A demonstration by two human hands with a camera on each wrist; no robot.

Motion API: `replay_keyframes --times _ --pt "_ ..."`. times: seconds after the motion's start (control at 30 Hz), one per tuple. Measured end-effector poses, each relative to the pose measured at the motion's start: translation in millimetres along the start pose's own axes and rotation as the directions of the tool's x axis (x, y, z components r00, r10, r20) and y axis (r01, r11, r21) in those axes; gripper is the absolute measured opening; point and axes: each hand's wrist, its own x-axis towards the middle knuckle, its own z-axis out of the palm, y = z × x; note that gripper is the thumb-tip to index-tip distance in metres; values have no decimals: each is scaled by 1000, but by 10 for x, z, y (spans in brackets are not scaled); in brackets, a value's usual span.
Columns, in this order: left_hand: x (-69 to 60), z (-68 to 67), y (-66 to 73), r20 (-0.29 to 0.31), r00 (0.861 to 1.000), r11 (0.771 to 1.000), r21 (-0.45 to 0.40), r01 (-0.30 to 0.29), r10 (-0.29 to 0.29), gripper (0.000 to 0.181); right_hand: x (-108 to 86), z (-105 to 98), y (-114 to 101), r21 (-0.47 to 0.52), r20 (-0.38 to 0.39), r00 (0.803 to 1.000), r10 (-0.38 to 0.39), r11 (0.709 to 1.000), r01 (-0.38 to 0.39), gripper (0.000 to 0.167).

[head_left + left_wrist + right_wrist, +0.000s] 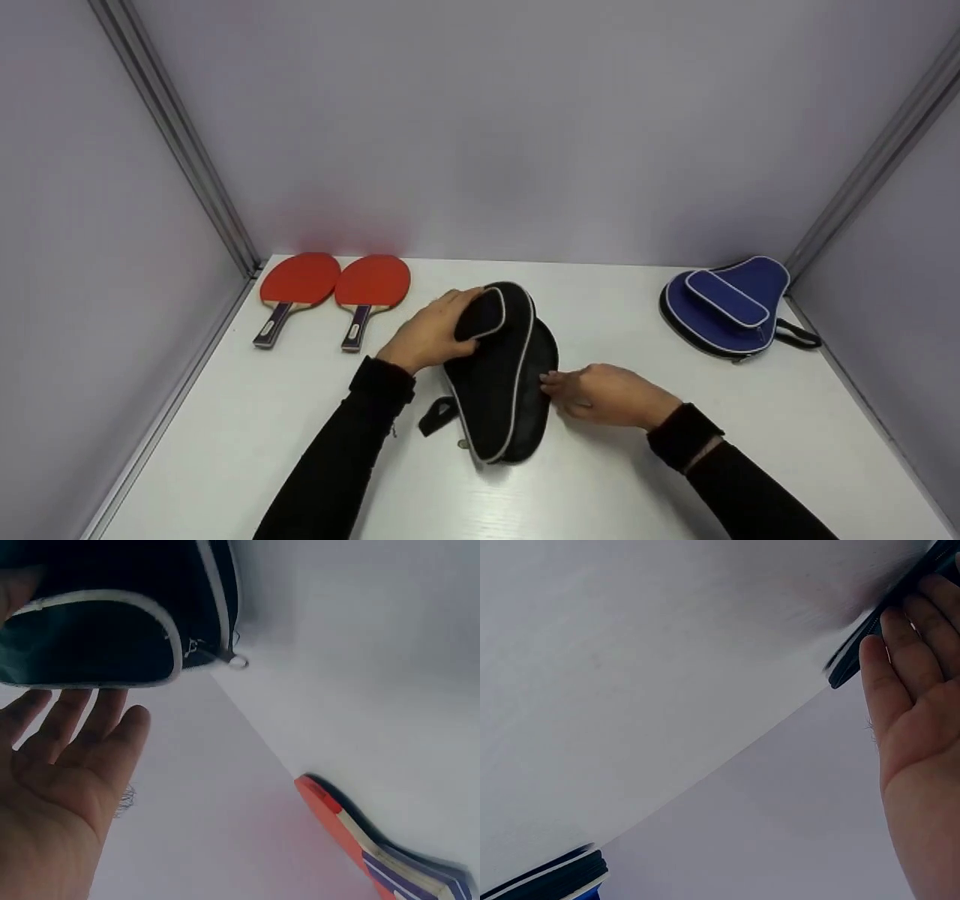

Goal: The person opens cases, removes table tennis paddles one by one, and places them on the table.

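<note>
A black table tennis paddle case with white piping is held tilted on the table, its narrow end toward me. My left hand grips its wide end around the small front pocket, thumb on one side and fingers on the other. In the left wrist view the fingers lie along the pocket, near a zipper pull. At the case's right edge, my right hand pinches the side with its fingertips; the thumb is mostly hidden in the right wrist view. A black wrist strap hangs out at the left.
Two red paddles lie side by side at the back left of the white table, handles toward me. A blue paddle case with a black strap lies at the back right. Grey walls stand behind and on both sides.
</note>
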Motion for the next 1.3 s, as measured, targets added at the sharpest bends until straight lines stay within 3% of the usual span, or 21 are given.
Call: replay_keyframes --times 0.2,0.43,0.6,0.77,1.0,1.17,1.3 --pt "15 96 49 11 1000 996 83 -23 22 86 -5 -29 5 -31 18 999 -33 999 34 27" --pt "1 111 58 23 999 990 133 -47 44 85 -41 -56 28 -40 22 998 -52 998 53 30" --pt "-64 93 22 22 999 984 172 -39 36 82 -107 -94 51 -54 26 1000 -5 999 7 40" --pt "-166 64 -50 -8 999 977 209 -32 35 77 -186 -141 72 -66 22 998 61 996 -59 43" --pt "-239 25 -216 -21 1000 961 275 4 2 78 -244 -141 107 -80 5 997 76 994 -75 41" --pt "-317 -38 -319 -13 1000 958 286 31 -28 79 -263 -155 123 -67 16 995 94 993 -93 41" --pt "-398 -102 -406 -22 1000 958 285 17 -11 78 -293 -201 151 -54 23 990 136 989 -135 44"
